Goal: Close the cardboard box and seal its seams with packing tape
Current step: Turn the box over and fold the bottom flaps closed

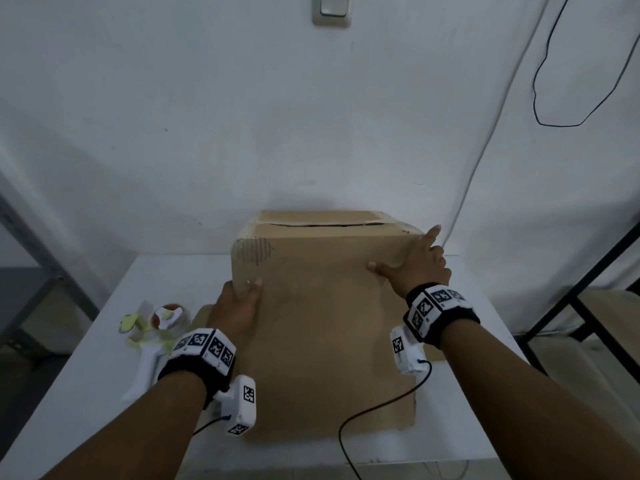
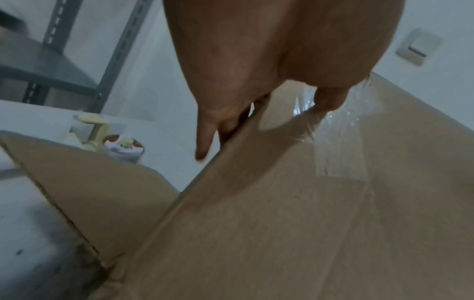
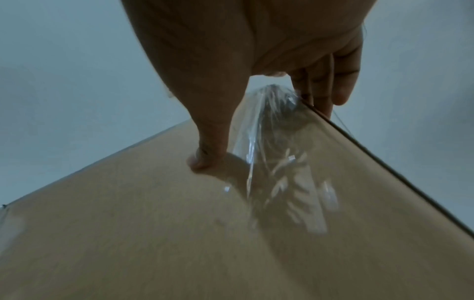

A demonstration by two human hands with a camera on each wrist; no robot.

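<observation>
A brown cardboard box (image 1: 322, 323) stands on the white table (image 1: 86, 393), its large face towards me and a dark slit between panels along its far top. My left hand (image 1: 239, 306) grips the box's left edge, thumb on the face and fingers behind the edge. In the left wrist view the left hand (image 2: 256, 60) clasps the box (image 2: 282, 223) beside a clear tape strip (image 2: 341, 142). My right hand (image 1: 415, 268) holds the upper right edge. The right wrist view shows the right hand (image 3: 256, 40) with thumb on the box (image 3: 153, 223) next to wrinkled clear tape (image 3: 269, 152).
A tape dispenser (image 1: 152, 327) with a white handle lies on the table left of the box, also in the left wrist view as the dispenser (image 2: 120, 146). A black cable (image 1: 374, 410) trails over the box's near corner. A dark metal frame (image 1: 571, 296) stands at the right.
</observation>
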